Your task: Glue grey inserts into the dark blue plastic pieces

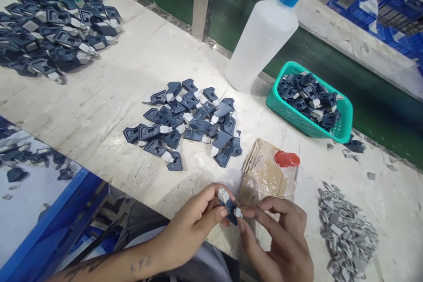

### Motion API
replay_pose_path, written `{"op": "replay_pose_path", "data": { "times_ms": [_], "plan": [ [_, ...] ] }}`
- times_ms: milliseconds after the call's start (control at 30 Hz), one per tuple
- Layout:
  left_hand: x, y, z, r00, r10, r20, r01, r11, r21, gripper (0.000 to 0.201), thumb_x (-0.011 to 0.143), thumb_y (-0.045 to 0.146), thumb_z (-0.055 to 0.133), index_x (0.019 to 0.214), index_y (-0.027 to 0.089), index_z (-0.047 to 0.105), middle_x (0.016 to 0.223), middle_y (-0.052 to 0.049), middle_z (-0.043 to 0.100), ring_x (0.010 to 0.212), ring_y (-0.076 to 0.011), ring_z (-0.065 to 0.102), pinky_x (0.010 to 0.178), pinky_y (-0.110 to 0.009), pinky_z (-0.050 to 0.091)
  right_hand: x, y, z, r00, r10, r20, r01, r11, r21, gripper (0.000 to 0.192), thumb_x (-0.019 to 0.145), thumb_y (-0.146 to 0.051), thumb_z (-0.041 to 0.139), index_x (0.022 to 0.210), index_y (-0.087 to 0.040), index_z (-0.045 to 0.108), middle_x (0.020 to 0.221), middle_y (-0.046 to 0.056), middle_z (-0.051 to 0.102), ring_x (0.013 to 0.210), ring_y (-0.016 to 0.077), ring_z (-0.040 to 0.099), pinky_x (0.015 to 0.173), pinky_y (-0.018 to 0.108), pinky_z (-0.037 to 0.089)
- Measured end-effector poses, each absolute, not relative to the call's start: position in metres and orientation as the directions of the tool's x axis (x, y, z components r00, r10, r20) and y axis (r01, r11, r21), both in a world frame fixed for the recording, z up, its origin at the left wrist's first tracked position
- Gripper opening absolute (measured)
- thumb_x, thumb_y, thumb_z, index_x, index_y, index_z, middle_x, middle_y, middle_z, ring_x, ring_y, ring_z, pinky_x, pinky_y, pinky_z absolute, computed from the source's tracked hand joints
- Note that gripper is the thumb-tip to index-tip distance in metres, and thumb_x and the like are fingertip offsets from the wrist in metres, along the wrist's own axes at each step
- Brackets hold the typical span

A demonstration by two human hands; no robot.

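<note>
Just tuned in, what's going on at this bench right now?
A person holds one dark blue part with grey clips on it between both hands: the left hand grips it, and the right hand pinches its right end. Ahead on the table lies a pile of blue parts. A heap of grey clips lies to the right, a teal basket of parts beyond, beside a spray bottle.

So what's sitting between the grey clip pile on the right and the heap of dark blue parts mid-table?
In the head view, a scrap of brown cardboard with a red cap on it lies between the grey clip pile and the dark blue heap.
</note>
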State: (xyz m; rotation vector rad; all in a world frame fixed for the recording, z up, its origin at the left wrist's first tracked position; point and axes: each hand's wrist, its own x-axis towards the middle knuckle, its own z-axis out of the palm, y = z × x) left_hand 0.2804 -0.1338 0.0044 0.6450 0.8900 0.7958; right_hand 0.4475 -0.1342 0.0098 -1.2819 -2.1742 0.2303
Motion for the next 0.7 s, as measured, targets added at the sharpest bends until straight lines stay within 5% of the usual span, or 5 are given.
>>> {"op": "replay_pose_path", "data": {
  "times_ms": [333, 700],
  "plan": [
    [0.282, -0.136, 0.004, 0.329, 0.860, -0.389, -0.213, 0.469, 0.857, 0.009, 0.088, 0.023, 0.045, 0.089, 0.022, 0.054, 0.080, 0.002, 0.055, 0.074, -0.0144, 0.054, 0.069, -0.023, 0.042, 0.451, -0.135, 0.017, -0.478, 0.799, 0.365, 0.695, 0.599, -0.399, 0.021, 0.073, -0.010, 0.065, 0.090, -0.018, 0.059, 0.086, 0.004, 0.047, 0.085, 0.0143, 0.044, 0.069, 0.026, 0.041],
    [0.285, -0.142, 0.002, 0.301, 0.864, -0.403, -0.201, 0.471, 0.859, 0.011, 0.088, 0.026, 0.046, 0.092, 0.023, 0.056, 0.089, -0.001, 0.059, 0.079, -0.0169, 0.056, 0.072, -0.025, 0.044, 0.448, -0.144, 0.008, -0.400, 0.805, 0.439, 0.729, 0.569, -0.379, 0.019, 0.073, -0.011, 0.064, 0.091, -0.017, 0.059, 0.086, 0.005, 0.048, 0.085, 0.0151, 0.044, 0.070, 0.028, 0.041]
  ]
}}
